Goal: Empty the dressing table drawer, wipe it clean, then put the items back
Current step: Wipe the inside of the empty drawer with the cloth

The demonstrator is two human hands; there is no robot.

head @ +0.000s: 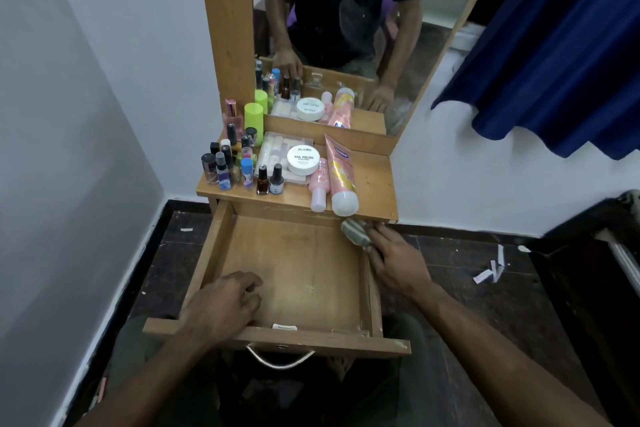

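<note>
— Forearms first, both reaching in from the bottom edge. Which hand does what?

— On the left, the left hand (pixel 225 302) rests on the front-left corner of the drawer (pixel 207 253), fingers loosely curled over the rim onto the floor of it, pinching nothing as far as I can see. The drawer is pulled fully out and holds no items. Its metal handle (pixel 280 359) hangs below the front panel.

— And further right?

— The right hand (pixel 398 260) lies along the drawer's right wall, fingers fairly straight, pressing a grey cloth (pixel 355 230) against the back-right corner, just under the tabletop (pixel 374 184).

— What could go wrong?

— My guess: the cloth works right beneath the overhanging tabletop edge, where a pink tube (pixel 341 177) and a small pink bottle (pixel 318 187) lie with their caps at the lip. A knuckle bumping upward could roll either into the wiped drawer. A hard push might also jolt the upright nail-polish bottles (pixel 239 163).

— Counts?

— One drawer, one cloth, one tube, one small pink bottle, one white tub (pixel 303 159) sitting on one clear flat box (pixel 273 149), one green cylinder (pixel 254 116). The little bottles crowd together; upwards of a dozen, but I cannot count them exactly.
</note>
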